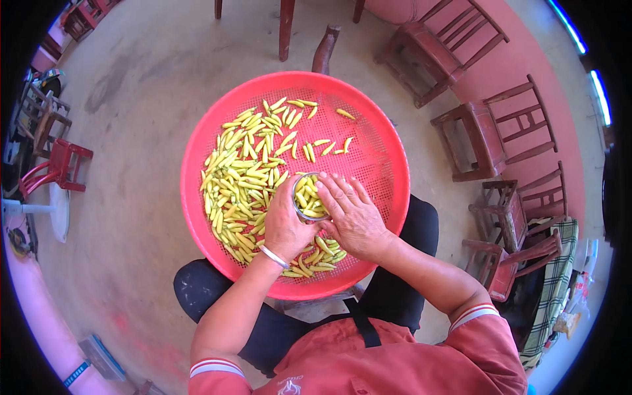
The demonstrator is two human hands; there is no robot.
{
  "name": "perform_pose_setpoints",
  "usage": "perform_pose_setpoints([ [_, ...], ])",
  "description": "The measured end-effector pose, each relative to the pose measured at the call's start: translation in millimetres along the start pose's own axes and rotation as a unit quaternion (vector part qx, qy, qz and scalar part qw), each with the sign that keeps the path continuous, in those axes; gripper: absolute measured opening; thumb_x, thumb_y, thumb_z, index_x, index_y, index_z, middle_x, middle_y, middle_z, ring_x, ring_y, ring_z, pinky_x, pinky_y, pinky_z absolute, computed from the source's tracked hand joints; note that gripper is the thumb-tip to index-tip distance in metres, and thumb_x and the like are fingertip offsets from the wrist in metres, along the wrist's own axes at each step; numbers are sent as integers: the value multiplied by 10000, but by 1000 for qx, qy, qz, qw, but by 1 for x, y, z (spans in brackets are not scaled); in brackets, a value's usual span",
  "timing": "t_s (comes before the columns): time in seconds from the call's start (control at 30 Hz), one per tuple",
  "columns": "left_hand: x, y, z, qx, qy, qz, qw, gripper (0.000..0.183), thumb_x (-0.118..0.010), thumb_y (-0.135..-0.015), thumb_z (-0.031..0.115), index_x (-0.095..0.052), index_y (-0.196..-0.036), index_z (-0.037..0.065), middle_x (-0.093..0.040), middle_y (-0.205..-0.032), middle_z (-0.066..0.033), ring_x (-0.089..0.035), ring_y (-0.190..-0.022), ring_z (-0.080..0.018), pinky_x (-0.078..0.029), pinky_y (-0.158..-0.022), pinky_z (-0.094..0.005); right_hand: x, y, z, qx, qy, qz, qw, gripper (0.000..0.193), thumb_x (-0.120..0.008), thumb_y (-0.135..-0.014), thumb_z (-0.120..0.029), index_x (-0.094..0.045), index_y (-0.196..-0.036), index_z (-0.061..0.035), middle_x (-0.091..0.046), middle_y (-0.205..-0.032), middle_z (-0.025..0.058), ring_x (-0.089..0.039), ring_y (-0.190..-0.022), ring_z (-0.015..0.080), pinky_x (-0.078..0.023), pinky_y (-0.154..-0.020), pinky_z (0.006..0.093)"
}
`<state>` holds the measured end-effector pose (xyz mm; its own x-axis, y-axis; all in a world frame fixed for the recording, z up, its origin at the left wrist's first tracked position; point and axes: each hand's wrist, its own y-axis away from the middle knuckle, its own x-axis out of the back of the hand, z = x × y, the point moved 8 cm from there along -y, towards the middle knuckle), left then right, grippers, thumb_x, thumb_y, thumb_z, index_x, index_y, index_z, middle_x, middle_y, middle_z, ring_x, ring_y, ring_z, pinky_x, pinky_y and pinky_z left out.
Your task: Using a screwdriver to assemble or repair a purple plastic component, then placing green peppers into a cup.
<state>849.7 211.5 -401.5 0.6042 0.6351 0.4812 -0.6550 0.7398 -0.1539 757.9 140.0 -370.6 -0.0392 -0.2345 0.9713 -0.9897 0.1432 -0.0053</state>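
Observation:
Small yellow-green chili peppers (230, 171) lie heaped over the left and near side of a round red mesh sieve (195, 191). A few loose ones are scattered at its far right. Above the sieve, my left hand (284, 227) grips the left side of a round jar-like container (296, 205) with a thin shiny rim. Peppers (308, 194) fill the container up to its mouth. My right hand (355, 217) lies over its right edge, fingers stretched out, touching the rim and the peppers. Both hands hide most of the container's sides, and its material is unclear.
The sieve rests over my knees and a support that is mostly hidden. Wooden chairs (474, 141) line the pink wall on the right. Table legs (286, 29) stand beyond the sieve, and a small red chair (66, 164) is on the left.

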Motion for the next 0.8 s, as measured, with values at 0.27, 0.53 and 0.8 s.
perform_pose_setpoints([
  [0.27, 7, 3, 9, -56, 19, 16, 998, 799, -849, -602, 223, -414, -1241, 21, -530, -1145, -186, -530, -1072, -366, -445, -905, -420, 53, -31, 10, -36, -232, 118, 965, 471, -510, -897, -250, -437, -1289, 0, -441, -1336, 207, -423, -1241, 372, -321, -1043, 468],
  [0.53, 7, 5, 11, -60, 18, 10, 998, 723, -826, -573, 163, -442, -1164, 5, -533, -1070, -182, -538, -991, -377, -451, -838, -436, 4, -65, -17, -53, 43, 87, 994, 442, -439, -909, -220, -429, -1328, -80, -442, -1350, 165, -400, -1253, 359, -271, -1058, 511],
  [0.8, 4, 3, -4, -14, 105, -24, 994, 738, -839, -570, 178, -445, -1175, 24, -536, -1091, -172, -539, -1025, -357, -450, -871, -415, -6, -77, -1, -46, -129, 53, 989, 464, -438, -933, -247, -388, -1365, -82, -478, -1319, 159, -389, -1270, 348, -235, -1093, 483],
])
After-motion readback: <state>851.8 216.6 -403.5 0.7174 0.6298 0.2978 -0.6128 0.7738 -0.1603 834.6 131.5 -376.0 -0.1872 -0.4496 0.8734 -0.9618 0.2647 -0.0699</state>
